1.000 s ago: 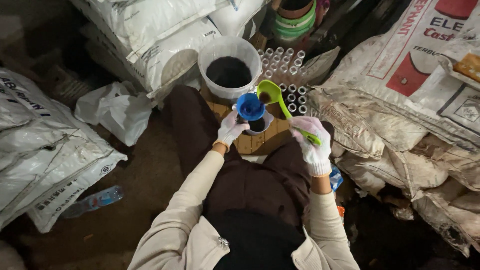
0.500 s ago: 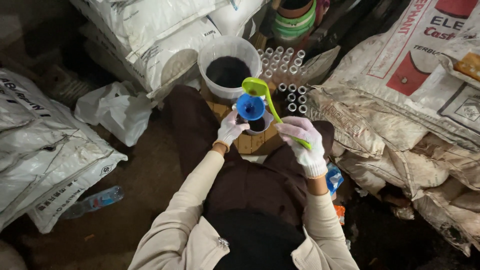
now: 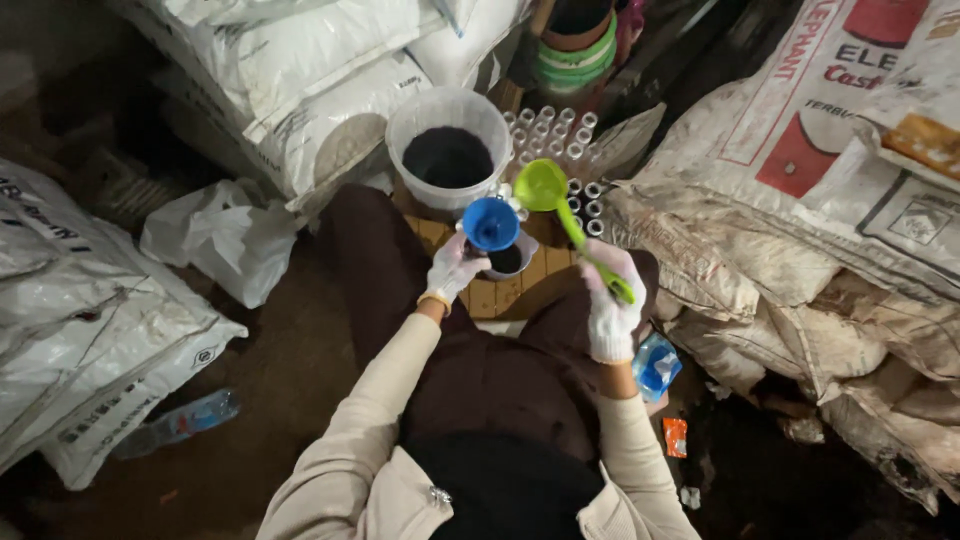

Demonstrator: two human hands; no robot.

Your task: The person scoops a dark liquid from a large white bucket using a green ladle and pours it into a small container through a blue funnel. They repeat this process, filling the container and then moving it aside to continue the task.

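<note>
Funnel, blue, sat just above our left hand, whose gloved fingers were clamped on its stem, over a small dark-filled cup. Our right hand had its fingers wrapped tight around the handle of a green scoop, whose bowl reached beyond the fingertips, just beside the funnel. Farther out from both hands stood a white bucket of dark powder and rows of small vials. White sacks lay around.

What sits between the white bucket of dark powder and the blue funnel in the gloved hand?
In the head view, nothing sits between: the blue funnel in the left hand comes right below the white bucket's near rim.
</note>
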